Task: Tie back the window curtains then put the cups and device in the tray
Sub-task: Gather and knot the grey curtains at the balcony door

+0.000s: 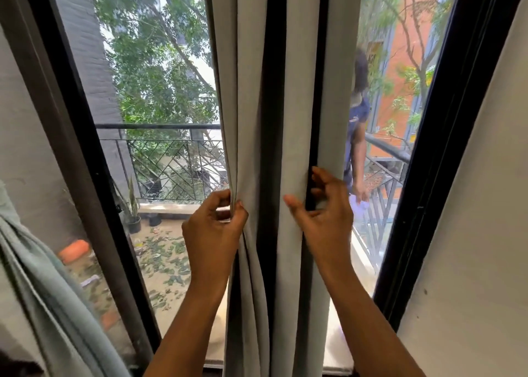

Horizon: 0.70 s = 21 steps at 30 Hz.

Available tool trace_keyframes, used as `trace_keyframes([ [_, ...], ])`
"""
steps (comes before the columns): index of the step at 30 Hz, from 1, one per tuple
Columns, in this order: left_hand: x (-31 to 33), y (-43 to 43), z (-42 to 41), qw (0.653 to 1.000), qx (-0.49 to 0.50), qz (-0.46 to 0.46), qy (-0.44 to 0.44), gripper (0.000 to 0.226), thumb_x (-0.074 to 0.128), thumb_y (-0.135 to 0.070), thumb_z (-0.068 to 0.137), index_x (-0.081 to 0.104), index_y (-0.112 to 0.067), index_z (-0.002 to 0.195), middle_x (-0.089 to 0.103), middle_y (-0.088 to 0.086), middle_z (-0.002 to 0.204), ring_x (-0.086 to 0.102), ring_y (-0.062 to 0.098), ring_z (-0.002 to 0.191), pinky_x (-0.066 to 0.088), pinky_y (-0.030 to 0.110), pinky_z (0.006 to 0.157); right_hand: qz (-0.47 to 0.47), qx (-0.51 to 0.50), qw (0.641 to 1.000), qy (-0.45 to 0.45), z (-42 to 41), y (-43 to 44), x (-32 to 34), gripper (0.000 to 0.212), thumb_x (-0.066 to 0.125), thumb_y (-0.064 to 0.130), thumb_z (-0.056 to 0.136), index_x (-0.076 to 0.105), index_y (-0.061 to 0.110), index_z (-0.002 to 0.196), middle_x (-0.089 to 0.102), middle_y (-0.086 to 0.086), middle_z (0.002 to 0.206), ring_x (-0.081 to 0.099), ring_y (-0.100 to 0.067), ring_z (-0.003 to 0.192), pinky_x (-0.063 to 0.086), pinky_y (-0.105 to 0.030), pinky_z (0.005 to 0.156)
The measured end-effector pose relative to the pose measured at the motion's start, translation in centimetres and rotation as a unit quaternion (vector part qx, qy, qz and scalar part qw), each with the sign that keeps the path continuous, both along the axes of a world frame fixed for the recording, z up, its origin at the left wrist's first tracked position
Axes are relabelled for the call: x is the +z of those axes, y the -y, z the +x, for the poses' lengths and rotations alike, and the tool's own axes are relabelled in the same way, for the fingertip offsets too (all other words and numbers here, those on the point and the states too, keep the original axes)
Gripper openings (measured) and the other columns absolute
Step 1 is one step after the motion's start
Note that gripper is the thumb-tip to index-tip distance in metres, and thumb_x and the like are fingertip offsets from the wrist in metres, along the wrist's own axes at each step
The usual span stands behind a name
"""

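Balcony window point(160, 96) behind, grey curtain point(248, 105) bunched between left hand point(214, 228) and right hand point(325, 219), each grip clamped on its edge

No readable text is showing anywhere. The curtain point(248, 119) is carrying no label or print. A yellow patch point(375, 52) by the orange wall point(405, 71) outside may be a sign, but it is showing too blurred to read.
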<state>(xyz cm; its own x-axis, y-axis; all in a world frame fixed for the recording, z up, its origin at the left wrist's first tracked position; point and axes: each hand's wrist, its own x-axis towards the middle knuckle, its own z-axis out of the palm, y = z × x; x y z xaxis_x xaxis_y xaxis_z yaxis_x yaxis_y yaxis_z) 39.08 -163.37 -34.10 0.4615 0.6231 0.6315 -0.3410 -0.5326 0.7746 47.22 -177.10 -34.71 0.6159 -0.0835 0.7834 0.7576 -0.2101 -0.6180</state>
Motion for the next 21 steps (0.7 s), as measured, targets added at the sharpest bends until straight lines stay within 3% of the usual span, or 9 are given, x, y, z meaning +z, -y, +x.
trace_keyframes([
  [3,-0.4,0.6,-0.1,1.0,0.008,-0.009,-0.004,0.025,0.07,-0.009,0.08,0.067,-0.03,0.092,0.07,-0.02,0.082,0.068,-0.004,0.075,0.054,0.017,0.066,-0.032,-0.038,0.999,0.002,0.4,-1.0,-1.0,0.042,0.071,0.022,0.084,0.054,0.021,0.123,0.064,0.0,0.112,0.062,-0.015,0.096,0.054,-0.034,0.082],
  [6,-1.1,1.1,-0.4,0.999,0.005,-0.033,0.004,0.028,0.069,-0.005,0.079,0.069,-0.024,0.099,0.072,-0.01,0.09,0.069,0.004,0.082,0.056,0.017,0.069,0.032,-0.07,0.997,0.023,-0.7,-0.6,-1.6,0.027,0.068,0.011,0.085,0.063,0.012,0.112,0.068,0.0,0.1,0.064,-0.012,0.086,0.053,-0.028,0.077],
  [10,-1.9,1.9,-0.8,0.992,-0.066,-0.103,0.034,0.036,0.068,0.003,0.078,0.069,-0.018,0.107,0.074,0.0,0.098,0.07,0.016,0.089,0.056,0.022,0.07,0.036,-0.051,0.996,0.061,-3.0,0.0,-2.8,0.027,0.068,0.006,0.084,0.065,0.014,0.109,0.058,0.012,0.099,0.059,-0.001,0.089,0.053,-0.017,0.075],
  [13,-2.1,2.7,-1.1,0.979,-0.117,-0.153,0.064,0.043,0.068,0.01,0.077,0.07,-0.028,0.096,0.075,-0.004,0.091,0.071,0.015,0.085,0.053,0.021,0.071,0.066,0.007,0.997,0.038,-4.7,0.1,-2.7,0.035,0.068,0.007,0.084,0.06,0.034,0.105,0.058,0.021,0.099,0.058,0.011,0.088,0.047,-0.004,0.072],
  [15,-2.2,3.5,-1.5,0.973,-0.13,-0.175,0.077,0.043,0.069,0.011,0.077,0.071,-0.031,0.088,0.075,-0.007,0.084,0.07,0.011,0.079,0.053,0.019,0.071,0.114,0.045,0.992,0.004,-5.5,0.3,-2.5,0.041,0.068,0.007,0.084,0.056,0.043,0.1,0.06,0.023,0.096,0.061,0.009,0.086,0.045,-0.003,0.071],
  [21,-2.3,4.8,-2.5,0.96,-0.173,-0.202,0.088,0.027,0.07,0.008,0.077,0.071,-0.018,0.086,0.075,-0.001,0.078,0.071,0.014,0.076,0.057,0.027,0.074,0.107,0.122,0.986,0.035,-6.8,0.4,-3.0,0.028,0.068,0.005,0.083,0.069,0.019,0.107,0.063,0.022,0.097,0.065,-0.003,0.088,0.049,-0.012,0.075],
])
